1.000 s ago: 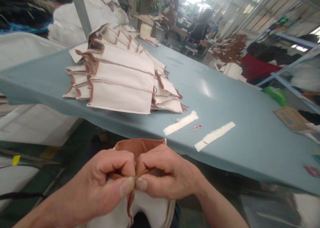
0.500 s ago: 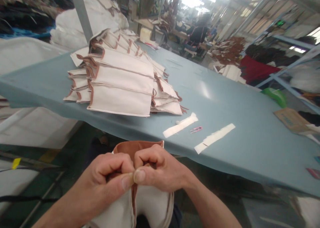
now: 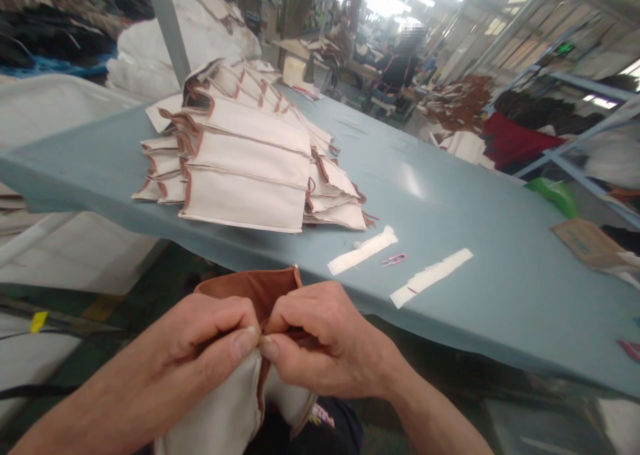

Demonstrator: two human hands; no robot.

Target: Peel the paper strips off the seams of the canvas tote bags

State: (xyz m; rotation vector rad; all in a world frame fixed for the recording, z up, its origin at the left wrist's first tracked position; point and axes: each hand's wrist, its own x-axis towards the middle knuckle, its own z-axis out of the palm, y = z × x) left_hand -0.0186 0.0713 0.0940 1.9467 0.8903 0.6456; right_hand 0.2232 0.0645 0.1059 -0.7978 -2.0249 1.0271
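Note:
Below the table's near edge I hold a cream fabric bag [image 3: 225,408] with a brown lining and brown trim. My left hand [image 3: 200,348] and my right hand [image 3: 320,342] meet at its top edge, thumbs almost touching, each pinching the brown rim. Both hands are closed on the cloth. The bag's brown inside [image 3: 250,288] shows just behind my fingers. On the blue-grey table [image 3: 450,195] lies a stack of folded cream bags [image 3: 245,155] with the same brown trim.
Two white fabric strips [image 3: 363,250] [image 3: 433,276] and a small pink thread snipper [image 3: 394,260] lie on the table near its front edge. A cardboard piece [image 3: 585,242] sits at the right. White sacks pile up at the left. A person sits far behind the table.
My hands have turned the bag's rim. More of the brown lining shows on the left, and the cream body has swung left under my left hand.

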